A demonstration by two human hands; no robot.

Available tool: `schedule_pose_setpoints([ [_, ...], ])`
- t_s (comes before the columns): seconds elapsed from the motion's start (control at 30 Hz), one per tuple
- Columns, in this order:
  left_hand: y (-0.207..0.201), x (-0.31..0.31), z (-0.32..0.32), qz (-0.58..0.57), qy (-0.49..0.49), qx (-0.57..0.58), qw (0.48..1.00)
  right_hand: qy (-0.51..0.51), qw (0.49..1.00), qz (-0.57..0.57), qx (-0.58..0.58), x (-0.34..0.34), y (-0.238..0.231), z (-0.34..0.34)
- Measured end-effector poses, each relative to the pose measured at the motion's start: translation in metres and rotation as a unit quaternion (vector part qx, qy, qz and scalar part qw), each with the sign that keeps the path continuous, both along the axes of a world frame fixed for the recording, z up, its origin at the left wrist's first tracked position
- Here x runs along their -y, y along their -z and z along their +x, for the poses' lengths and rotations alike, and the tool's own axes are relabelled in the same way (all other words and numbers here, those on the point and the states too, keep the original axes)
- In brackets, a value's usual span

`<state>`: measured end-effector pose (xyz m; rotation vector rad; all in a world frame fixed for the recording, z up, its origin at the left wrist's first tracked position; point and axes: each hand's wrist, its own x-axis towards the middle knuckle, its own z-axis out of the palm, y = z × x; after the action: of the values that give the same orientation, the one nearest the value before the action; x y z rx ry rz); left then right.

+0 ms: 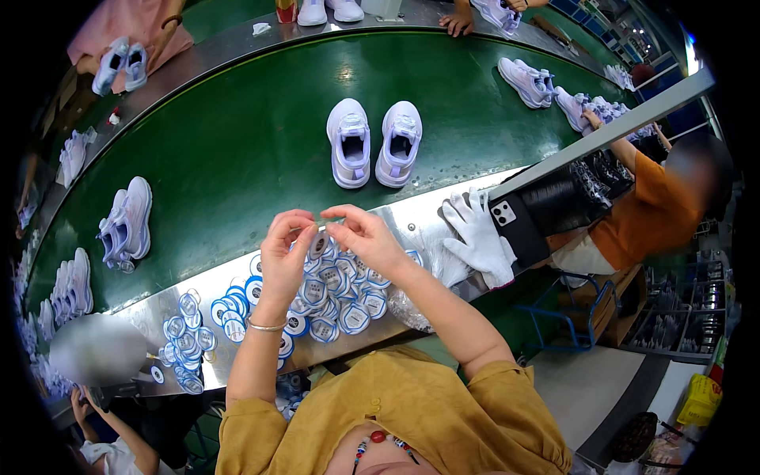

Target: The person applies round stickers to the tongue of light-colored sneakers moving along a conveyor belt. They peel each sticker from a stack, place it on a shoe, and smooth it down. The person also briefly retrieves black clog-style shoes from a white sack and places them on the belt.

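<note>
Above the pile of round blue-and-white tags [336,293], my left hand [286,245] and my right hand [362,240] face each other with fingertips pinched. One round tag [319,245] hangs between them, and a thin light cord seems to run from it into both pinches; its exact course is too fine to make out. A pair of white-and-lavender sneakers [348,144] stands on the green conveyor belt [253,150] just beyond my hands, toes pointing away.
White gloves [475,233] and a phone [503,213] lie right of the tags on the metal ledge [412,226]. A metal bar [602,131] slants across the right. More sneakers [127,222] ride the belt. Co-workers sit at both sides and across.
</note>
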<state>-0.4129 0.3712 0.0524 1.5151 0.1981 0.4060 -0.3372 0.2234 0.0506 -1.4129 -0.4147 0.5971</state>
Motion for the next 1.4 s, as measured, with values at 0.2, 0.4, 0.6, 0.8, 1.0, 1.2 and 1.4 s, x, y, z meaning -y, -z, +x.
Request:
schedule_pose_setpoints([
  [0.2, 0.002, 0.020, 0.036, 0.060, 0.045, 0.000, 0.997, -0.014, 0.991, -0.116, 0.072, 0.025, 0.006, 0.023],
  [0.4, 0.033, 0.028, 0.089, -0.105, 0.012, -0.128, 0.986, 0.152, 0.785, -0.373, 0.471, 0.029, 0.006, 0.039],
  [0.6, 0.038, 0.024, 0.101, -0.118, 0.010, -0.158, 0.980, 0.129, 0.707, -0.473, 0.510, 0.018, 0.013, 0.051],
  [0.8, 0.038, 0.019, 0.102, -0.163, 0.007, -0.175, 0.971, 0.097, 0.688, -0.451, 0.560, 0.005, 0.024, 0.066],
  [1.0, 0.041, 0.013, 0.099, -0.192, 0.011, -0.177, 0.965, 0.115, 0.677, -0.472, 0.552, 0.011, 0.022, 0.061],
  [1.2, 0.042, 0.011, 0.098, -0.174, 0.018, -0.178, 0.968, 0.092, 0.710, -0.406, 0.568, -0.004, 0.021, 0.064],
  [1.4, 0.034, -0.001, 0.085, -0.060, -0.043, -0.143, 0.987, 0.068, 0.809, -0.328, 0.483, -0.001, 0.014, 0.057],
])
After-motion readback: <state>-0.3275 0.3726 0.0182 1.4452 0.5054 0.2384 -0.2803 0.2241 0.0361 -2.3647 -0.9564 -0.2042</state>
